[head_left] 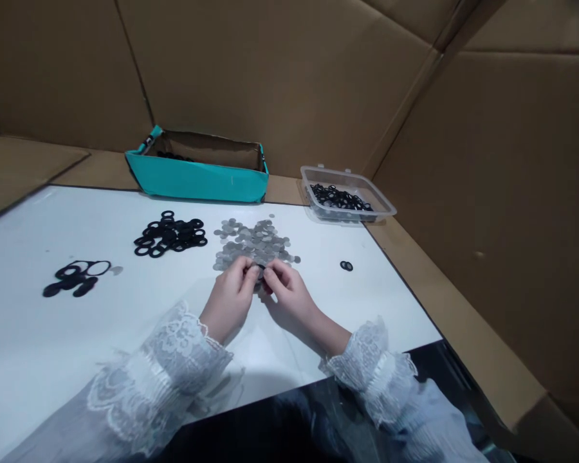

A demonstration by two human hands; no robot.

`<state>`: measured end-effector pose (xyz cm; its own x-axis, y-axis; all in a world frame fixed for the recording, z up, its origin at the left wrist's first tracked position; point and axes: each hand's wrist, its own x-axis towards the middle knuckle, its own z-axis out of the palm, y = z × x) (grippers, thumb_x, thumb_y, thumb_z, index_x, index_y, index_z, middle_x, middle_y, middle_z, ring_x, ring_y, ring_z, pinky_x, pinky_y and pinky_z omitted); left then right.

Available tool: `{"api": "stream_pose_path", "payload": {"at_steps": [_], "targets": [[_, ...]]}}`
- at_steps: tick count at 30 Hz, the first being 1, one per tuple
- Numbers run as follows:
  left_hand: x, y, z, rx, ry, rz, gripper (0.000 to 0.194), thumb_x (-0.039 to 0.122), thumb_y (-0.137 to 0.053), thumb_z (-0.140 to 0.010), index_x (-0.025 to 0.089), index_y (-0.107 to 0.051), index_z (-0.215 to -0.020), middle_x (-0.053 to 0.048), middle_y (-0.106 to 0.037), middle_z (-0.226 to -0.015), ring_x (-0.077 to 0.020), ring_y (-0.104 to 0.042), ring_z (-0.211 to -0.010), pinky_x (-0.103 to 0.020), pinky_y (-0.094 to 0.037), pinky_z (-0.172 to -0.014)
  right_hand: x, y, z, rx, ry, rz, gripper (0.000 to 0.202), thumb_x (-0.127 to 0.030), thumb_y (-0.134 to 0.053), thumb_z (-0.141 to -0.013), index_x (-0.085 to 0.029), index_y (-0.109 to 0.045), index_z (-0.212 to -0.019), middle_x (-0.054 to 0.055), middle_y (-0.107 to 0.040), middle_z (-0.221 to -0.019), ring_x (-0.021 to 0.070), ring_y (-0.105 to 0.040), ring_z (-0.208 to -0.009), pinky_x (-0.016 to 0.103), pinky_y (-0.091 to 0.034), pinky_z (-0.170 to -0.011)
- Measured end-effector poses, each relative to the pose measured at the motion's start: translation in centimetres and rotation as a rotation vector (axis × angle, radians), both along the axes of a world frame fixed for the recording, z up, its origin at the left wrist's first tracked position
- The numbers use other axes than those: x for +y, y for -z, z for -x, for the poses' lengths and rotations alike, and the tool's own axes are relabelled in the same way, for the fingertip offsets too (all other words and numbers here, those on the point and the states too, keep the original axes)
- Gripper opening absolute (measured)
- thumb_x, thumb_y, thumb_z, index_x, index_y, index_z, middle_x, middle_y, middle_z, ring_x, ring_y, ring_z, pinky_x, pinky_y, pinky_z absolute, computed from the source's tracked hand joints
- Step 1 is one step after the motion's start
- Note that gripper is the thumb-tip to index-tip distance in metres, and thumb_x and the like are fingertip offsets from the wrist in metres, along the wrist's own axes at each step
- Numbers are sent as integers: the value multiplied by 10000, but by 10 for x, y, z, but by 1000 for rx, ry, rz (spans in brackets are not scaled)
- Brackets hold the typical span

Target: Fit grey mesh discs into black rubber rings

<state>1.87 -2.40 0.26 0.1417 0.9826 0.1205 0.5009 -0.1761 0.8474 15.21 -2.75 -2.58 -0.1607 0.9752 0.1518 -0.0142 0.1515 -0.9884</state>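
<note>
Both hands meet at the near edge of a heap of small grey discs (255, 239) on the white table. My left hand (229, 292) pinches one side of a small black ring (260, 266) with a grey centre. On its other side, my right hand (292, 292) grips it between thumb and fingers. Fingers cover much of the ring, so whether a separate grey disc sits inside it I cannot tell. Left of the discs lies a pile of black rings (170, 235).
A teal box (202, 180) with black pieces inside stands at the back. A clear plastic container (386, 207) of small black rings is at the back right. Two small rings (346, 265) lie right; several black pieces (72, 280) lie left. Cardboard walls (280, 83) surround the table.
</note>
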Motion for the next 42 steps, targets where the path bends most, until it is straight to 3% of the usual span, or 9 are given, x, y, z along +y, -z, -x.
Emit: {"api": "stream_pose_path", "payload": {"at_steps": [3, 7, 14, 20, 25, 29, 36, 42], "targets": [[3, -4, 5, 27, 127, 39, 230, 422, -407, -840, 214, -471, -764, -1, -541, -670, -192, -533, -648, -306, -395, -608, 1, -4, -6, -134, 31, -86, 272, -372, -501, -860, -194, -463, -657, -35, -455, -592, 105, -425, -572, 249, -332, -561], [8, -11, 11, 37, 271, 68, 217, 406, -434, -839, 205, -502, -796, -2, -556, -678, -183, -539, -633, -298, -400, -592, 1, -5, -12, -171, 14, -80, 251, -335, -490, -868, -191, -465, -665, -35, -454, -606, 106, -422, -572, 253, -322, -559], [5, -12, 10, 126, 169, -65, 201, 366, -383, -854, 204, -478, -783, -27, -565, -734, -202, -554, -712, -323, -406, -648, 2, -4, -13, -144, -30, -114, 237, -361, -526, -876, -183, -527, -719, -23, -501, -640, 111, -457, -599, 257, -350, -579], [1, -7, 6, 47, 61, -16, 200, 376, -396, -841, 199, -482, -804, -25, -566, -748, -188, -536, -691, -314, -403, -640, -3, -3, -3, -91, 7, -80, 267, -401, -526, -873, -189, -493, -713, -26, -475, -630, 112, -437, -594, 255, -340, -566], [3, -12, 6, 46, 189, 102, 226, 398, -436, -823, 200, -488, -726, 12, -514, -639, -154, -487, -589, -282, -379, -566, -4, -6, -3, -152, 88, -137, 300, -361, -443, -915, -206, -407, -661, -31, -397, -613, 119, -383, -603, 259, -310, -565], [9, -18, 13, 85, 299, 163, 227, 388, -515, -768, 179, -575, -704, -5, -559, -647, -151, -511, -606, -265, -387, -548, -2, -8, -10, -273, -29, -134, 330, -344, -435, -914, -208, -358, -624, -34, -372, -594, 115, -368, -590, 261, -289, -560], [14, -16, 16, -26, 245, 238, 178, 326, -556, -722, 170, -630, -682, 10, -549, -584, -120, -487, -554, -234, -367, -495, 1, -5, -14, -147, -135, -8, 349, -455, -467, -899, -196, -469, -666, -13, -494, -585, 119, -470, -560, 265, -363, -561], [11, -23, 16, -39, 251, 265, 160, 299, -577, -690, 174, -594, -590, 30, -500, -512, -100, -439, -498, -223, -332, -463, -4, -11, -14, -91, -141, -17, 350, -497, -511, -870, -194, -508, -697, -11, -521, -608, 121, -510, -579, 266, -404, -568]]}}
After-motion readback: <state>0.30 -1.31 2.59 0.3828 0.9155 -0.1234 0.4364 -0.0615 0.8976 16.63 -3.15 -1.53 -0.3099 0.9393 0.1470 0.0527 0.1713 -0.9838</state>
